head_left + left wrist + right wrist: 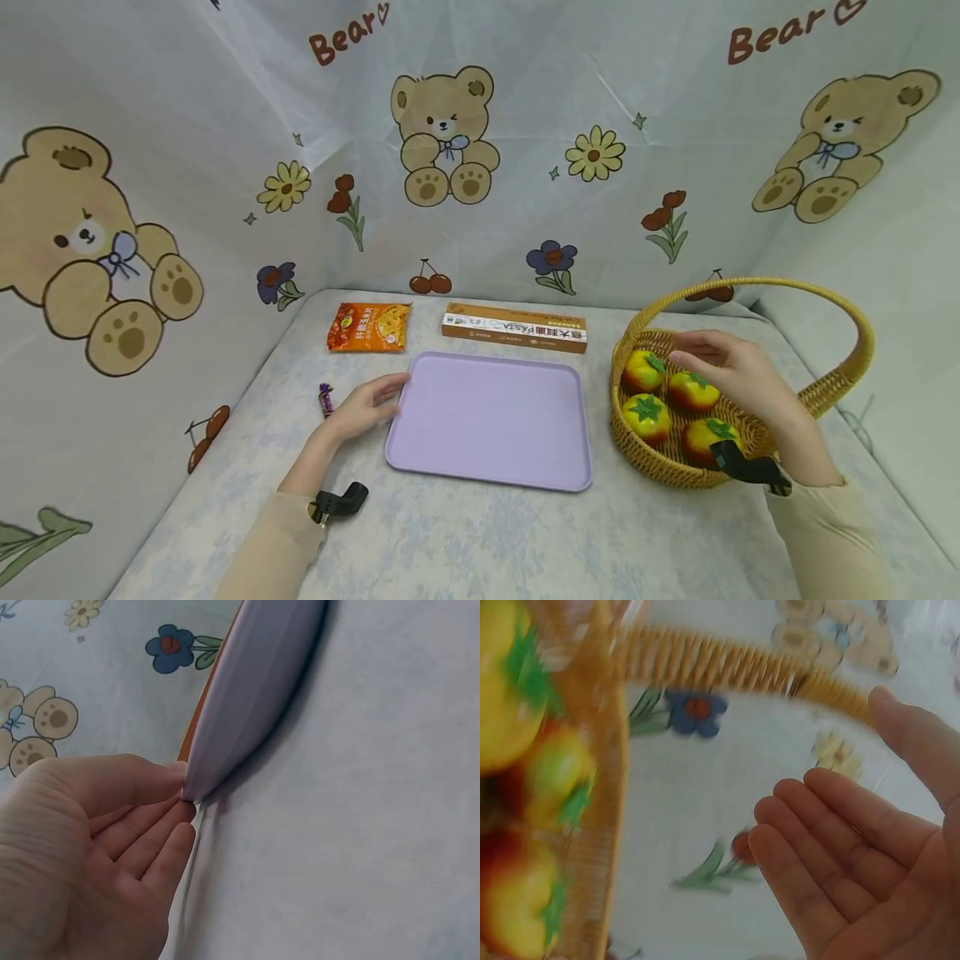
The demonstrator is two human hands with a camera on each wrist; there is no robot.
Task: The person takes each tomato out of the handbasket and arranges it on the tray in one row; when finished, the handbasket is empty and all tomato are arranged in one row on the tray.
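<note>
A flat lavender tray (491, 421) lies on the table in the head view. My left hand (367, 407) is at its left edge, with thumb and forefinger tips right at the rim. The left wrist view shows the same hand (120, 832) against the tray's outer wall (251, 682), fingers fairly straight. At the right, my right hand (738, 379) hovers over a wicker basket (652, 462), holding nothing. The basket contains several yellow-and-red fruits (647, 419) with green leafy tops. In the right wrist view the right hand (855, 862) has its fingers extended beside the basket's arched handle (705, 660).
Behind the tray lie an orange snack packet (369, 327) and a long pasta box (513, 327). A small purple wrapped candy (326, 400) lies left of the left hand. The tall basket handle (855, 367) arches behind and right of the right hand. Printed cloth surrounds the table.
</note>
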